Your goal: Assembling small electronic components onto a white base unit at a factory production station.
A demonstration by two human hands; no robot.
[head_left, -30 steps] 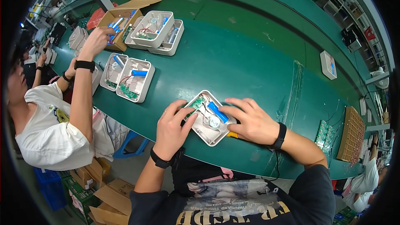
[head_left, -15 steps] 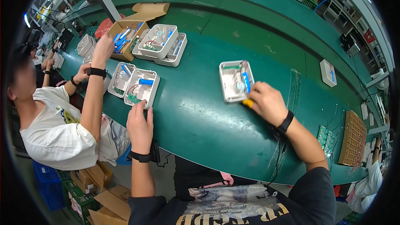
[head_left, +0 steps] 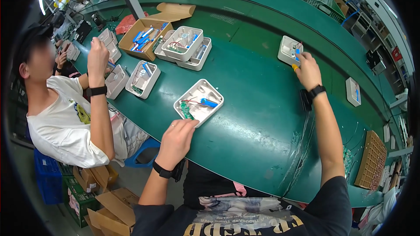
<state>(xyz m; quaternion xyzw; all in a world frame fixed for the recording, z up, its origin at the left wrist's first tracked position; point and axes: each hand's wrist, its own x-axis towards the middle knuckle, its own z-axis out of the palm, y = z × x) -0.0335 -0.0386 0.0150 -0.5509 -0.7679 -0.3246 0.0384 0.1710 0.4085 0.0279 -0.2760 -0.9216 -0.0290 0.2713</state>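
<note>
My left hand [head_left: 177,142] pinches the near rim of an open white plastic box [head_left: 208,112]. Inside lie a blue cylindrical battery, red and black wires and a green circuit board. My right arm stretches far to the right. My right hand [head_left: 308,72] grips the near right edge of another open white box [head_left: 285,51], which holds a blue battery and wires partly covered by my fingers. Something yellow [head_left: 295,67] shows at the thumb side of that hand; I cannot tell whether it is worn or held.
On my left a co-worker [head_left: 65,118] in a white shirt sits by more white boxes [head_left: 143,79]. A cardboard box [head_left: 127,43] of blue batteries stands behind stacked boxes [head_left: 186,43]. Farther right are one white box [head_left: 352,91] and a brown gridded tray [head_left: 371,159].
My right hand has moved its box away toward the far right. My left hand has drawn the other box rightward, away from the co-worker's boxes, and turned it. The co-worker's raised hand has shifted.
</note>
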